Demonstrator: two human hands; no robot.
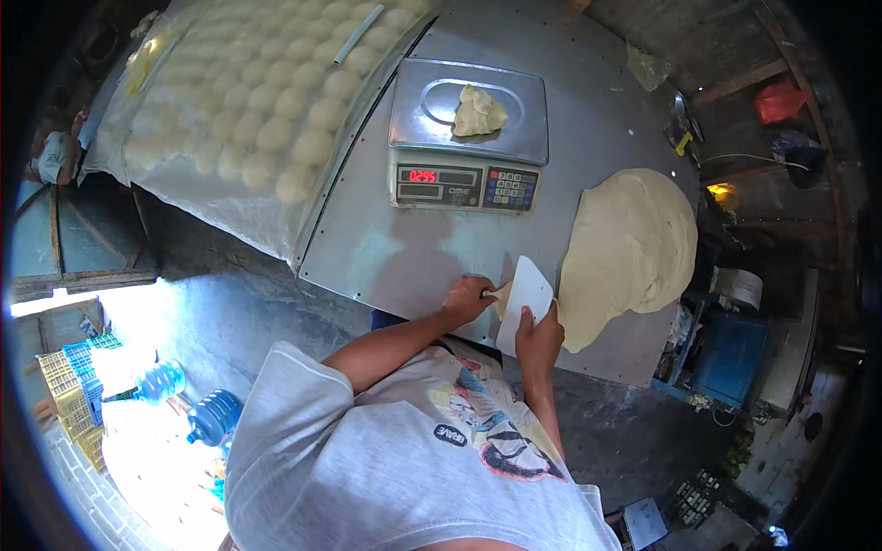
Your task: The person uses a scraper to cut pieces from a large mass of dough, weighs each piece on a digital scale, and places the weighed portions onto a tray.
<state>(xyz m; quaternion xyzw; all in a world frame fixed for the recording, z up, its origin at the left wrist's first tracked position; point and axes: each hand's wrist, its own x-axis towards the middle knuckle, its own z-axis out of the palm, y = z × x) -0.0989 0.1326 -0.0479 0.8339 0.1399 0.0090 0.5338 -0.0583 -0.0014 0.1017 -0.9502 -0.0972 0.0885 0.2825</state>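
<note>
At the metal table's near edge, my left hand (467,299) grips a strip of dough beside a white plastic scraper (524,285). My right hand (539,332) is closed on the scraper, which stands on edge at the left side of a large slack mass of dough (634,248). Above my hands sits a digital scale (467,186) with a red-lit display; a lumpy piece of dough (478,110) rests on its steel pan.
The metal table (354,253) holds, at left, rows of dough balls (271,133) under clear plastic. Blue machinery (726,358) stands at right. Stacked crates (73,390) and blue water jugs (207,413) are at lower left.
</note>
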